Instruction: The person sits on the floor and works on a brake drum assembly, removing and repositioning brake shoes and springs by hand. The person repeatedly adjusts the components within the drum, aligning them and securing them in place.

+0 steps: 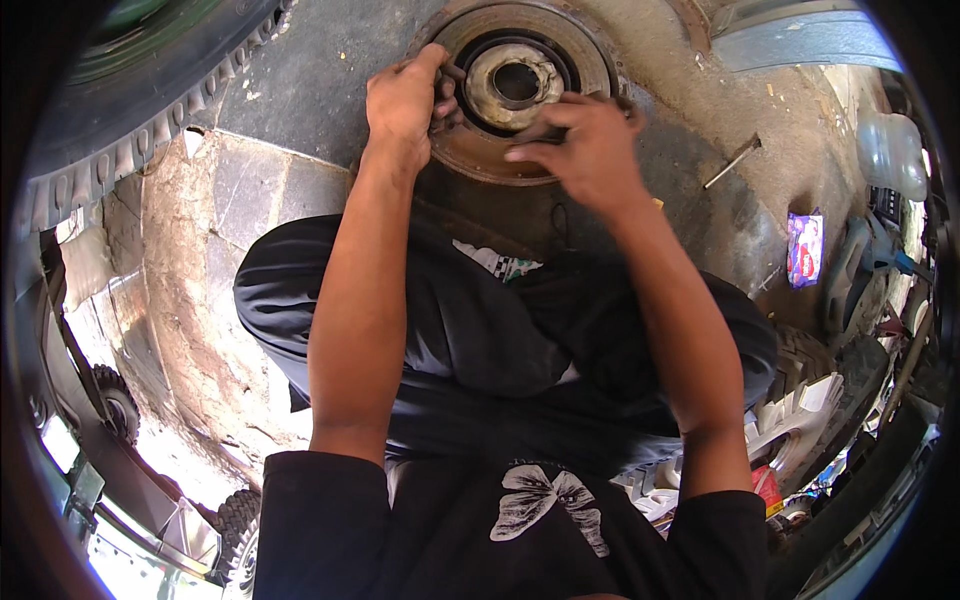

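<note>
A round, rusty brown metal hub or drum (487, 160) lies on the ground in front of me, with a pale, greasy ring (483, 78) around its dark centre hole. My left hand (403, 100) is at the left side of this part, its fingers curled closed around something dark that I cannot make out. Over the right side of the part is my right hand (595, 145), a little blurred. Its thumb and fingers come together near the ring's lower right edge, and what they pinch, if anything, is too dark to name.
A large tyre (165, 125) fills the upper left. To the right lie a thin rod-like tool (733, 162), a purple packet (804, 249), a clear plastic bottle (890, 155) and a blue-grey power tool (862, 262). A bluish metal beam (800, 42) crosses the upper right.
</note>
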Demonstrator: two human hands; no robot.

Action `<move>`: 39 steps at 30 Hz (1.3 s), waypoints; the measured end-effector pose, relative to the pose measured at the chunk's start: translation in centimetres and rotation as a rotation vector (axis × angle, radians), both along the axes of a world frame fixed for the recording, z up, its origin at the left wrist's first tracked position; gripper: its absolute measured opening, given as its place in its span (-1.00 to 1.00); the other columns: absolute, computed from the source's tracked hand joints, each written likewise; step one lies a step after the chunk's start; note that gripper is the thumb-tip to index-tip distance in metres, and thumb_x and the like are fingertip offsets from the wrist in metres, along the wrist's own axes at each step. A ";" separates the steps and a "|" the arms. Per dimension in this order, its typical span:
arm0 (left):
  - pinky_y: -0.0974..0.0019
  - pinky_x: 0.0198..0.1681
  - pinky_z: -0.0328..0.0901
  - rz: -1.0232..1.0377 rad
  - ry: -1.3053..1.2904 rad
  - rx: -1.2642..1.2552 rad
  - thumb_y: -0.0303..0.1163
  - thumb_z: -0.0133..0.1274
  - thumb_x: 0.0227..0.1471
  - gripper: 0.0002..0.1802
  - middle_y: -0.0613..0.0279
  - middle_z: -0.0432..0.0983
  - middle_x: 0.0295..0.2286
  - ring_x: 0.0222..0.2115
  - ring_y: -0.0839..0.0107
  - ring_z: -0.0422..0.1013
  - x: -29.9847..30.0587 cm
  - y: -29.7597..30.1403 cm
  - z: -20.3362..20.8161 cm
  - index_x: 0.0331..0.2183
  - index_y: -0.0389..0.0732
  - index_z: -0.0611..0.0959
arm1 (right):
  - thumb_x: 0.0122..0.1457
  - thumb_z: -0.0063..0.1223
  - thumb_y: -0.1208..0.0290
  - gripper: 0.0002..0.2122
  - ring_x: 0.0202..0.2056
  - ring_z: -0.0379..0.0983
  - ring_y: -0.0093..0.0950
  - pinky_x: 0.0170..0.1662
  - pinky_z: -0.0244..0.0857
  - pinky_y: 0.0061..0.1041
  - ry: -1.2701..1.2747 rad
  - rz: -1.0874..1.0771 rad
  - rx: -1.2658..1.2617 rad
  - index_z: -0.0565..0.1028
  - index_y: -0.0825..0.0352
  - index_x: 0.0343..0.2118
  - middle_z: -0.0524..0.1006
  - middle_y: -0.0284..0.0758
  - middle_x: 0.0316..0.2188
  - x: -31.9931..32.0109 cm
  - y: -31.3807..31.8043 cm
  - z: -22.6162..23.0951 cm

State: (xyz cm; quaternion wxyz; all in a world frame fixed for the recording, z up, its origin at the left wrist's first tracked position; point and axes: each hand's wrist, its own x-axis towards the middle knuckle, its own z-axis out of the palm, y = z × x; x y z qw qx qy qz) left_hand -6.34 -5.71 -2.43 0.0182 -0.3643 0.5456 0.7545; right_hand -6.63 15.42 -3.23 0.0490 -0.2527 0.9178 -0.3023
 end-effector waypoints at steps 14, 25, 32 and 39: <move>0.28 -0.54 0.29 -0.029 0.022 -0.003 -0.33 0.16 0.16 -0.75 0.30 0.36 -0.62 -0.70 0.52 0.16 0.2 0.0 0.0 -0.36 -0.38 0.61 | -0.23 0.58 0.16 -0.75 0.18 0.40 -0.12 0.31 0.09 -0.05 0.165 -0.034 0.017 0.75 0.08 -0.47 0.47 -0.32 0.19 -0.4 0.1 0.0; 0.29 -0.55 0.29 -0.028 0.023 -0.016 -0.35 0.18 0.15 -0.75 0.30 0.35 -0.63 -0.72 0.52 0.16 0.2 0.0 0.1 -0.33 -0.38 0.60 | -0.21 0.56 0.07 -0.76 0.37 0.17 -0.06 0.39 -0.36 0.43 0.005 -0.021 0.074 0.74 -0.06 -0.45 0.36 -0.38 0.33 -2.3 4.3 -1.3; 0.30 -0.55 0.27 -0.026 0.028 -0.013 -0.34 0.18 0.14 -0.74 0.30 0.35 -0.63 -0.72 0.52 0.16 0.4 -0.1 0.3 -0.35 -0.39 0.60 | -0.26 0.58 0.08 -0.74 0.37 0.18 -0.09 0.40 -0.35 0.41 0.016 -0.006 0.069 0.74 -0.07 -0.45 0.39 -0.39 0.30 -0.7 1.8 -0.3; 0.30 -0.56 0.27 -0.030 0.031 -0.019 -0.33 0.18 0.15 -0.74 0.32 0.34 -0.64 -0.72 0.53 0.16 0.2 0.0 0.4 -0.34 -0.39 0.61 | -0.27 0.57 0.02 -0.68 0.35 0.22 -0.10 0.39 -0.36 0.46 -0.030 0.012 0.044 0.74 -0.06 -0.40 0.42 -0.41 0.27 -2.7 3.7 -0.9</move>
